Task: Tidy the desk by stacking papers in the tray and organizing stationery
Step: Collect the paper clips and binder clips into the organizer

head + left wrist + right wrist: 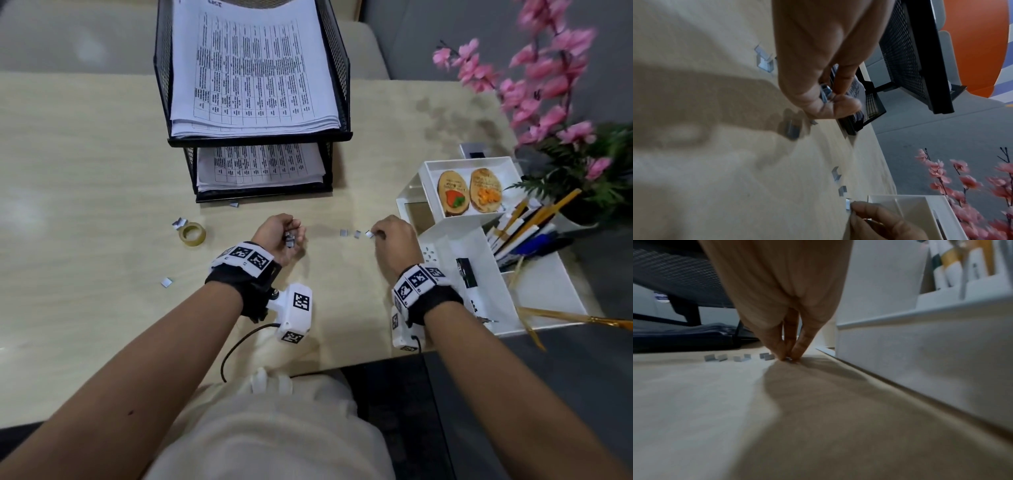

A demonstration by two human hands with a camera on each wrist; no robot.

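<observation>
While papers (pixel 253 75) are already lying stacked in the tray (pixel 337 61), the left hand (pixel 279 234) is clutching gathered staple strips (pixel 290 238); the right hand (pixel 397 236) is pinching another strip (pixel 369 234) beside the organizer (pixel 445 236); more are lying scattered toward the desk's (pixel 85 171) left edge.

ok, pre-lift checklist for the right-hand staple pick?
1. Right hand fingertips on the staple piece at the desk: ok.
2. Pinch actually closed on it: cannot tell, piece hidden under the fingers.
3. Left hand holds collected staples: ok.
4. Loose staples left between the hands: not ok.
5. White organizer within reach beside the right hand: ok.
</observation>
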